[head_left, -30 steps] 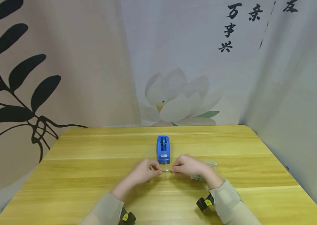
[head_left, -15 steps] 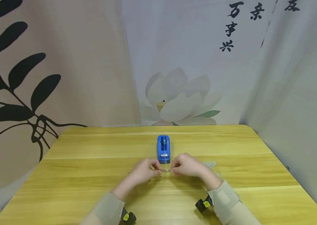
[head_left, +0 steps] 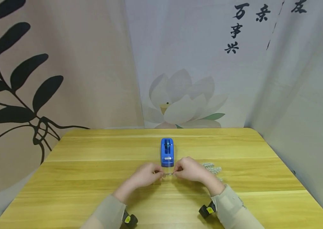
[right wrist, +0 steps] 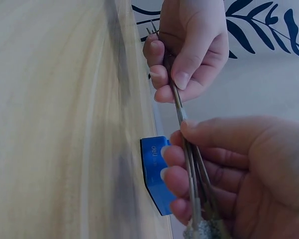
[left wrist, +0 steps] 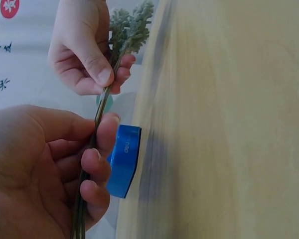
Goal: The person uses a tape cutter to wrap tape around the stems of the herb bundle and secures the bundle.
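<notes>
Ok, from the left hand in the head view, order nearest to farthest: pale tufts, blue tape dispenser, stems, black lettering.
1. Stems: in left hand.
2. Tape dispenser: ahead, rightward.
3. Pale tufts: past right hand.
4. Black lettering: backdrop, upper right.

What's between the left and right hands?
A stretch of thin stems spans the gap from the left hand to the right hand. It shows in the head view and both wrist views.
</notes>
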{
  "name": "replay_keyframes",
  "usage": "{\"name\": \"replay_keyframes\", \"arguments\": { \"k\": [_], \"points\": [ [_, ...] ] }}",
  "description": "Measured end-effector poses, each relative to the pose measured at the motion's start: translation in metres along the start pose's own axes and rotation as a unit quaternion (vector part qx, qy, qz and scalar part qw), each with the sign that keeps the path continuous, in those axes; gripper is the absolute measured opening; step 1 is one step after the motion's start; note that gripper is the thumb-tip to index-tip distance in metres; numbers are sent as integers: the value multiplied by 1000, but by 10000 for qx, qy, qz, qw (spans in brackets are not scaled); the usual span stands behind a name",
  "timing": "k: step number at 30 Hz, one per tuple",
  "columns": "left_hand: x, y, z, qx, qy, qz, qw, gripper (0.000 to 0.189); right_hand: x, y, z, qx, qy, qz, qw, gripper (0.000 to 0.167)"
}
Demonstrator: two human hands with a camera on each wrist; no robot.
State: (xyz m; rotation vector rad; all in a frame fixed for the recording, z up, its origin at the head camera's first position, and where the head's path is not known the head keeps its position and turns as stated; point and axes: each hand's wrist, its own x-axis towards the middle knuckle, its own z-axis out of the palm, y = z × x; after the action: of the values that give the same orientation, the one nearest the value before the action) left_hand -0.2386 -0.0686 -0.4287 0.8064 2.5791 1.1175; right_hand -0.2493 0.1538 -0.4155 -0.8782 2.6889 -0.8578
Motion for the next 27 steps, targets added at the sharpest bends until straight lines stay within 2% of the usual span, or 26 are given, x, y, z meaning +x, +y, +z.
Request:
{"name": "replay_keyframes", "arguments": {
  "k": [6,19,27],
  "points": [
    [-1,2,-3,-54,-62,-95,9999,15,1,0,0,200,-16,-9,9998,23],
    [1,-2,-1,30,260,-111,9996,11,1,-5,1,-428,164,-105,9989,9],
    [1,-3,2,-67,413,-328,9986,9,2,-3,2,-347,301,49,9989,6]
  ]
}}
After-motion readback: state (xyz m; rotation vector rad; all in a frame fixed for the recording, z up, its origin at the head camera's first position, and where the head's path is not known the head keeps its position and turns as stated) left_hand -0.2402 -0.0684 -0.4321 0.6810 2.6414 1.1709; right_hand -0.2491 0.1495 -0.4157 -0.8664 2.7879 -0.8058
